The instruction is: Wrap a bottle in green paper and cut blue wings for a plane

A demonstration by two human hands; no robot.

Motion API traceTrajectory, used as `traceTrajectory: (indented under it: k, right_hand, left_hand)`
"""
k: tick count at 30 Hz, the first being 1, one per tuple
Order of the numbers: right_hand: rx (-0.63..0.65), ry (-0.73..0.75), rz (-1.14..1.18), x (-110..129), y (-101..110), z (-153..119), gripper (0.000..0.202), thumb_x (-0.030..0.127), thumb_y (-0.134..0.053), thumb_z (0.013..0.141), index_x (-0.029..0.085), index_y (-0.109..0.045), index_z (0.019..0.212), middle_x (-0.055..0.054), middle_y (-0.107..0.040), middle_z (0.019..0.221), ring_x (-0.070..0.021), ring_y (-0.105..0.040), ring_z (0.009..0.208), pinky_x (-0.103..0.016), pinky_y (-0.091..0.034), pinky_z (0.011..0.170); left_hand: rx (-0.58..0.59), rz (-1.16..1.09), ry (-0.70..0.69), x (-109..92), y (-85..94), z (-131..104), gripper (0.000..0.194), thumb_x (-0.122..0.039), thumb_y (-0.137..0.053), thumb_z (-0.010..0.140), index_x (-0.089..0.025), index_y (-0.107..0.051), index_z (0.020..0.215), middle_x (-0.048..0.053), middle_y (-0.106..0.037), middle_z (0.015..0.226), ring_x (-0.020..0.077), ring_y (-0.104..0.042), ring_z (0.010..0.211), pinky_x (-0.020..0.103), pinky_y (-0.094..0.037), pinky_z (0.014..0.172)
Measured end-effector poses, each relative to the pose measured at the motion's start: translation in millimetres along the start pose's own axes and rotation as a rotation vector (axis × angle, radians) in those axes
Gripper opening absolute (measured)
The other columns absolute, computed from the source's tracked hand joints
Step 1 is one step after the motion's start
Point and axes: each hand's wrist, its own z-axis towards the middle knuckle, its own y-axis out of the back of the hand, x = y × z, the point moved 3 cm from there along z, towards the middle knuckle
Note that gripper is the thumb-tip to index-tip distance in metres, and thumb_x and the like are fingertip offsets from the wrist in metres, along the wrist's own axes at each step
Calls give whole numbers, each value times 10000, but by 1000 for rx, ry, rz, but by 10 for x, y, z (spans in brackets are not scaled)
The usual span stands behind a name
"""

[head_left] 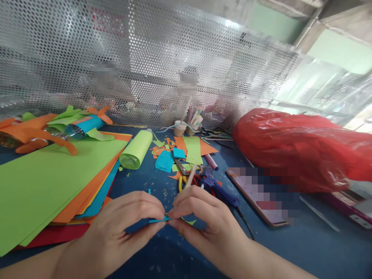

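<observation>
Between the fingertips of both hands is a small strip of blue paper (159, 220), mostly hidden by the fingers. My left hand (132, 217) pinches its left part, and my right hand (203, 213) pinches its right end, so the fingertips almost meet. Just beyond my right hand lie a blue glue gun (217, 186), scissors (180, 167) and a wooden stick (190, 176). A bottle wrapped in green paper (136, 149) lies on its side past my left hand.
Coloured paper sheets (66, 174) are stacked at left, with paper-covered bottles (87, 126) behind. Paper scraps (164, 161) and cups of sticks (180, 128) lie towards a perforated metal screen (162, 62). A phone (258, 197) and a red plastic bag (296, 147) occupy the right.
</observation>
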Motion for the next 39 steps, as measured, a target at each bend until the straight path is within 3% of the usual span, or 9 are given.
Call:
traceTrajectory:
  k: [6, 13, 21, 24, 27, 29, 31, 34, 39]
  right_hand:
    - [-23, 10, -80, -74, 17, -4, 108, 157, -683, 850, 171, -578, 830, -38, -620, 815, -158, -596, 787, -263, -492, 713]
    - [-22, -10, -147, -194, 101, 39, 60, 118, -611, 893, 171, -605, 865, -43, -646, 844, -154, -611, 810, -263, -498, 749]
    - [110, 28, -236, -211, -41, 27, 84, 145, -569, 916, 174, -596, 842, -45, -647, 831, -163, -614, 798, -263, -496, 730]
    - [131, -121, -477, -250, 98, 54, 138, 225, -702, 826, 195, -573, 785, -22, -634, 790, -183, -617, 760, -276, -492, 681]
    - [134, -384, -790, -418, 396, 18, 162, 267, -723, 790, 188, -584, 816, -67, -664, 864, -245, -645, 828, -346, -504, 739]
    - [244, -500, -964, -586, 572, -48, 250, 363, -668, 825, 149, -622, 945, -147, -680, 964, -332, -643, 937, -443, -493, 806]
    - [458, -589, -1009, -772, 678, -132, 315, 411, -598, 866, 123, -644, 986, -186, -690, 969, -369, -651, 930, -477, -493, 789]
    - [559, -584, -971, -940, 770, -188, 225, 304, -640, 837, 132, -677, 978, -169, -708, 968, -337, -673, 897, -420, -506, 779]
    - [546, -574, -935, -1047, 878, -203, 315, 187, -625, 802, 117, -662, 1107, -165, -702, 1074, -316, -665, 982, -406, -498, 862]
  left_hand:
    - [-3, 10, -16, 14, 5, 6, 177, -30, -564, 895, -197, -566, 955, -4, -643, 952, 77, -628, 886, 149, -488, 826]
    - [-47, 108, 88, 165, 8, -4, 182, -59, -561, 880, -236, -518, 877, -43, -635, 915, 69, -630, 857, 158, -474, 798]
    - [121, 143, 232, 183, -113, -2, 117, -128, -552, 870, -241, -560, 842, -67, -662, 753, 96, -654, 708, 181, -486, 676]
    - [106, 155, 267, 248, -92, -4, 102, -170, -536, 908, -254, -593, 893, -59, -694, 824, 109, -670, 780, 193, -493, 733]
    - [21, 167, 346, 361, -47, -9, 63, -227, -553, 907, -270, -597, 919, -52, -699, 885, 123, -665, 811, 210, -503, 760]
    - [-5, 133, 412, 438, -28, -9, 39, -262, -557, 902, -268, -591, 884, -50, -681, 857, 125, -651, 778, 213, -510, 731]
    - [-19, 87, 474, 500, -15, -6, 50, -282, -557, 895, -264, -586, 860, -46, -661, 836, 130, -637, 770, 223, -512, 726]
    - [-51, 24, 550, 555, 2, 1, 66, -298, -551, 885, -256, -585, 847, -33, -648, 838, 144, -634, 794, 249, -516, 755]
    - [-65, -34, 615, 573, 12, 13, 98, -318, -545, 875, -240, -585, 831, -16, -648, 831, 161, -647, 794, 275, -527, 753]
